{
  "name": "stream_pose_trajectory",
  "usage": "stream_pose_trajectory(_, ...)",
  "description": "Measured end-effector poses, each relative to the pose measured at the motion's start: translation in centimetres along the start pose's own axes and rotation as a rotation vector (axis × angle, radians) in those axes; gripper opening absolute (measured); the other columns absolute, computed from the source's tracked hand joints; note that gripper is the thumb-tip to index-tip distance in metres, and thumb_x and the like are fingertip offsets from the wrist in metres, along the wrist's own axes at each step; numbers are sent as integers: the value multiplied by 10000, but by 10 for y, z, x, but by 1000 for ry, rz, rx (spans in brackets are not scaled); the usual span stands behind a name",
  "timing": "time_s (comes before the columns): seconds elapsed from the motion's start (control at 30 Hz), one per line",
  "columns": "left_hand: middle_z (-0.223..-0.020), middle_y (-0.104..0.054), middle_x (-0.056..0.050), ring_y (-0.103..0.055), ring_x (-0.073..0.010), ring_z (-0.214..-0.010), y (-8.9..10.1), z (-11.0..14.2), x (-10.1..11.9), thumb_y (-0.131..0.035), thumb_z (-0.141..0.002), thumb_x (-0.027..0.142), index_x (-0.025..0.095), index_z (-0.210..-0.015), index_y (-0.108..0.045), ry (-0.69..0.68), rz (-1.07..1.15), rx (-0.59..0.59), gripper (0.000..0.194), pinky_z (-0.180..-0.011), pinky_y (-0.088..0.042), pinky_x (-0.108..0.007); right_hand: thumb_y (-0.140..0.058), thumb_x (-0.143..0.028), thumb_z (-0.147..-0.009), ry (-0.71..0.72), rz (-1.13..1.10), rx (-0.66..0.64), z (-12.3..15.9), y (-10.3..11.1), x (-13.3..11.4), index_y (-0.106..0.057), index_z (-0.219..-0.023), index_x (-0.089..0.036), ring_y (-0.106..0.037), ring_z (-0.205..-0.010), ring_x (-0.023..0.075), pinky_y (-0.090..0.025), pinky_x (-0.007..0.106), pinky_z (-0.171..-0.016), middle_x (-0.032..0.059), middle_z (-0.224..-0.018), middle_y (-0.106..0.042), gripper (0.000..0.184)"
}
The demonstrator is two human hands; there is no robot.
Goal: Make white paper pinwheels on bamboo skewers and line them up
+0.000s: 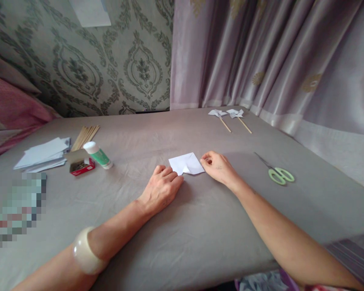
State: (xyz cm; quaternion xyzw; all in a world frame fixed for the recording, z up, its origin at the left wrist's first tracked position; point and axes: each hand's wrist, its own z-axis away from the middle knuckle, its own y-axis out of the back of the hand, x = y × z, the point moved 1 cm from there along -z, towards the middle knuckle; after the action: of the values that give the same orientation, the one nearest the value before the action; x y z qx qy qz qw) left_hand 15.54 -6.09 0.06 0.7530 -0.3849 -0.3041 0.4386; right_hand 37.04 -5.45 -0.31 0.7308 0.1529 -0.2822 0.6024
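A small square of white paper (pixel 182 161) lies on the grey cloth between my hands, with a cut or fold lifting at its near edge. My left hand (pixel 162 188) has its fingers curled over the paper's near left corner; the fingertips are partly hidden. At the right corner, my right hand (pixel 220 167) pinches the paper between thumb and fingers. Scissors (pixel 276 171) with light green handles lie to the right of my right hand. Two white paper pinwheels (pixel 217 113) on wooden sticks rest at the far right.
Left of my hands are a green and white glue stick (pixel 98 155) standing tilted in view, an open red box (pixel 82 166) of small metal pieces, a bundle of wooden sticks (pixel 85 137) and stacked white paper (pixel 45 153). A pixelated item (pixel 20 206) lies at the left edge. Curtains (pixel 230 52) hang behind.
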Motion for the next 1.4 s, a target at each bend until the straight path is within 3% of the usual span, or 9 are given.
stream_pose_trajectory(0.33,-876,-641,-46,-512,-193,-824,0,0,-2,-482,-921,219,224,-1056,-638,-20,-78,50,207,-763,-338,-346,-570,-239,-824,-8,-139,-166,17,-5,-18,-639,-894,-179,-667,-661,158,-451,246,-622,49,-729,-728,116)
stream_pose_trajectory(0.5,-859,-625,-44,-503,-203,-835,-1,1,-2,-513,-904,223,233,-985,-673,-31,-78,7,180,-776,-342,-361,-562,-211,-833,14,-229,-221,23,-7,-25,-627,-878,-168,-669,-671,159,-464,252,-635,55,-717,-725,91)
stream_pose_trajectory(0.6,-848,-627,-44,-500,-199,-832,0,2,-4,-520,-898,205,221,-942,-686,-20,-64,36,172,-780,-343,-360,-558,-166,-806,106,-215,-205,24,-8,-23,-628,-915,-169,-654,-704,152,-464,253,-658,50,-772,-713,130)
stream_pose_trajectory(0.73,-881,-644,-38,-510,-190,-842,0,4,-10,-515,-893,168,233,-940,-689,34,-22,95,191,-787,-341,-356,-548,-49,-731,352,-72,-160,27,-6,-22,-613,-1013,-182,-612,-788,140,-453,258,-718,52,-961,-656,319)
stream_pose_trajectory(0.83,-905,-653,-35,-520,-190,-850,-1,5,-14,-517,-893,174,254,-942,-694,81,12,115,200,-802,-339,-367,-580,-73,-762,462,23,-142,30,-5,-22,-596,-1044,-194,-593,-839,149,-451,272,-751,56,-1031,-607,307)
stream_pose_trajectory(1.1,-901,-668,-32,-529,-176,-823,-5,7,-20,-528,-899,218,268,-935,-710,166,68,163,192,-785,-337,-355,-612,-183,-832,614,163,-114,34,-3,-26,-595,-981,-214,-575,-888,165,-444,265,-700,39,-1003,-582,153)
stream_pose_trajectory(1.27,-889,-672,-36,-534,-178,-832,-5,6,-20,-525,-906,256,270,-915,-721,207,75,176,197,-770,-337,-351,-550,-135,-833,646,203,-122,38,-1,-28,-591,-1016,-208,-558,-769,132,-425,252,-638,41,-1025,-565,201)
stream_pose_trajectory(1.4,-885,-674,-32,-532,-175,-831,-3,6,-19,-531,-903,253,275,-911,-721,230,70,201,192,-776,-341,-352,-489,-41,-793,679,222,-132,38,0,-27,-577,-1065,-195,-563,-805,140,-424,253,-648,55,-1056,-550,325)
